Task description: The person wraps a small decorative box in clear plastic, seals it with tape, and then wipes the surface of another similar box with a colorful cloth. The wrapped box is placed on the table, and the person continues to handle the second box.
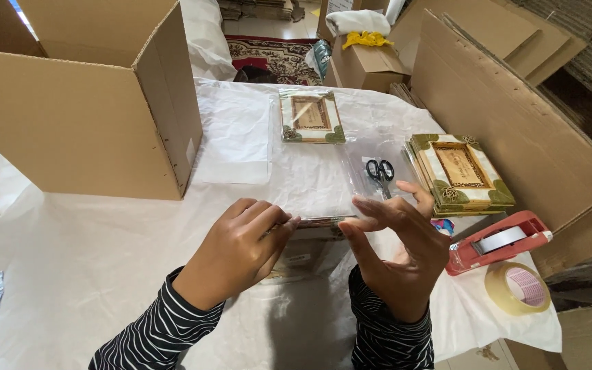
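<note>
Both hands work at the near edge of the table (104,233). The left hand (238,250) and right hand (399,257) pinch with closed fingers a clear plastic sleeve (313,188) around a flat frame, upright between them. The thin plastic could slip or crease, I think. The scissors (380,171) lie just behind, so the sleeve may catch on them

Black-and-white striped sleeves (162,329); red tape dispenser (498,241); tan tape roll (517,288) with pink core; black-handled scissors (379,171); cream frames (462,174) with green corners and brown centres; white sheet (83,253); brown box (80,96); red patterned rug (272,56); yellow cloth (366,39).
</note>
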